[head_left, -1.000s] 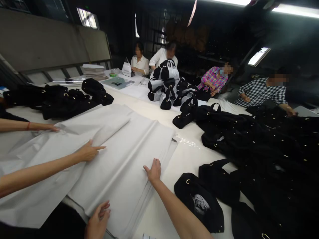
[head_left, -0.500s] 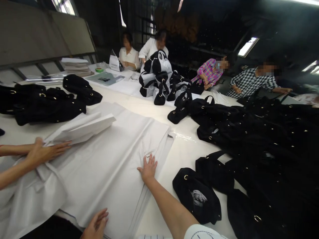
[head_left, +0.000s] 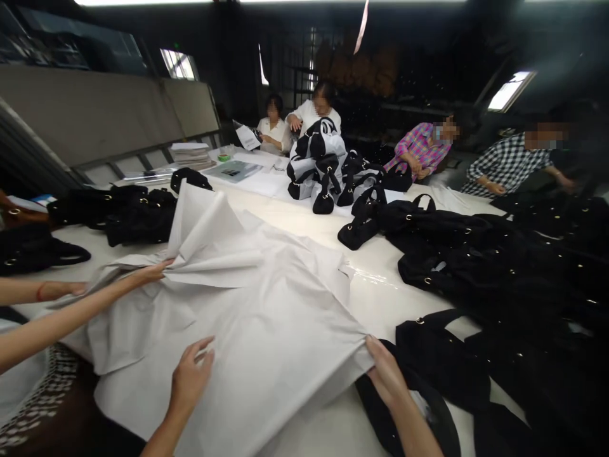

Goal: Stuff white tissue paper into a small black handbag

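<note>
A big sheet of white paper (head_left: 266, 317) lies partly lifted and creased over a stack on the white table (head_left: 380, 289). My right hand (head_left: 386, 371) pinches the sheet's right corner, raised just over a black bag (head_left: 428, 412). My left hand (head_left: 190, 377) rests on the sheet's near part with its fingers spread. A co-worker's hand (head_left: 150, 273) at the left grips the sheet's far folded part, and a second arm (head_left: 47, 290) of theirs lies behind it.
Black bags (head_left: 499, 266) with metal rings are heaped along the right side, with more black bags (head_left: 124, 212) at the back left. A black-and-white pile of bags (head_left: 323, 162) sits mid-table. Several seated people work at the far end and right edge.
My right hand went from lying flat on the stack to gripping the sheet's right corner and lifting it. My left hand moved up onto the sheet. The co-worker pulled the far side up.
</note>
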A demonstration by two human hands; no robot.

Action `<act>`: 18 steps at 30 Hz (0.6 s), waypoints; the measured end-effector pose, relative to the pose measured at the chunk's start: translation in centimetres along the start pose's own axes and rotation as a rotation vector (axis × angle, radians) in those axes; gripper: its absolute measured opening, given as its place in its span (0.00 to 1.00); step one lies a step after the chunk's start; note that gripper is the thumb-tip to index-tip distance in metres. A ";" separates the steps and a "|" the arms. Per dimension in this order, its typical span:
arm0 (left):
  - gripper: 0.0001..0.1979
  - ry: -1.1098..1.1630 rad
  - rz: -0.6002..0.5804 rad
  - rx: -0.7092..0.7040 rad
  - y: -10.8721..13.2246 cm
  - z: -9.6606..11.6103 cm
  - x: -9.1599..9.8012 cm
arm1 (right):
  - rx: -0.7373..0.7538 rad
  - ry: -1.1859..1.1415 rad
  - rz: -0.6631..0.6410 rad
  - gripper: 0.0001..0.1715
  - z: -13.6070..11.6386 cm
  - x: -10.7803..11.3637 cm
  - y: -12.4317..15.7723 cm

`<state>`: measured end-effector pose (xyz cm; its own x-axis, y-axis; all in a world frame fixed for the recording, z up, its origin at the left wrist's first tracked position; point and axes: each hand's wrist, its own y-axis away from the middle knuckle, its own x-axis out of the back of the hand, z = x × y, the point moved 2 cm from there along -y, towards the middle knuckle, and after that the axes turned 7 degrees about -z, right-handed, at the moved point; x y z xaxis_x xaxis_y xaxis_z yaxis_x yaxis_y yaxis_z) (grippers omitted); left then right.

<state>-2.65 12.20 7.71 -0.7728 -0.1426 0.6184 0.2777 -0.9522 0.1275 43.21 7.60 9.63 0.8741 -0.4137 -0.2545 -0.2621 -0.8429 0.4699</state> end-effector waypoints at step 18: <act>0.47 0.080 -0.262 0.386 -14.3 2.8 -4.1 | 0.037 0.301 0.219 0.37 -10.0 6.3 6.9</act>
<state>-1.87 27.17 5.52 -0.8822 0.0541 0.4677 0.2479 -0.7911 0.5592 51.00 2.56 19.69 0.8754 -0.4704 0.1114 -0.4659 -0.7597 0.4536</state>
